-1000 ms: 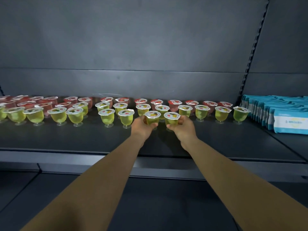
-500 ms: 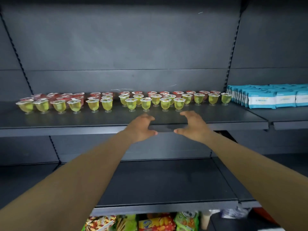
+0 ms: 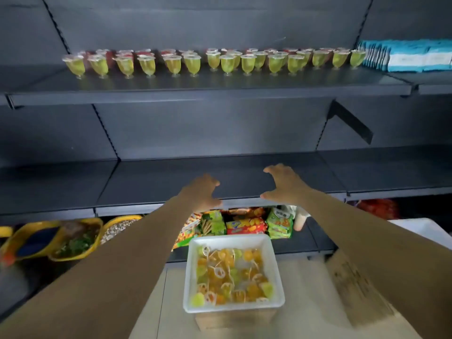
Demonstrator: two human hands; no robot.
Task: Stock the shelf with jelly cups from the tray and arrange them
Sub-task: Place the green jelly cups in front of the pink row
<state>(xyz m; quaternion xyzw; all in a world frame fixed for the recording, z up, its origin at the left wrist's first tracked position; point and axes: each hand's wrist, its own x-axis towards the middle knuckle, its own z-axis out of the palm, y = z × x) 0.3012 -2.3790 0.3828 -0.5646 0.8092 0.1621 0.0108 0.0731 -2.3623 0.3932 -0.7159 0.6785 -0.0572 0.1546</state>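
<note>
A white tray (image 3: 274, 260) full of several yellow, orange and green jelly cups (image 3: 232, 275) sits low in the middle on a cardboard box. On the upper shelf (image 3: 208, 94) stand rows of green jelly cups (image 3: 227, 63) with red ones (image 3: 144, 53) behind them. My left hand (image 3: 201, 192) and my right hand (image 3: 285, 184) hover apart over the middle shelf, above the tray, fingers spread and holding nothing.
Blue-and-white packets (image 3: 406, 57) fill the upper shelf's right end. The middle shelf (image 3: 151, 182) is bare and dark. Snack packs (image 3: 244, 225) and yellow bowls (image 3: 73, 238) lie on the lowest shelf. A cardboard flap (image 3: 354, 285) sticks up right of the tray.
Both hands let go of the two green cups on the upper shelf and dropped down toward the tray. The view tilted down, bringing the tray and lower shelves into sight.
</note>
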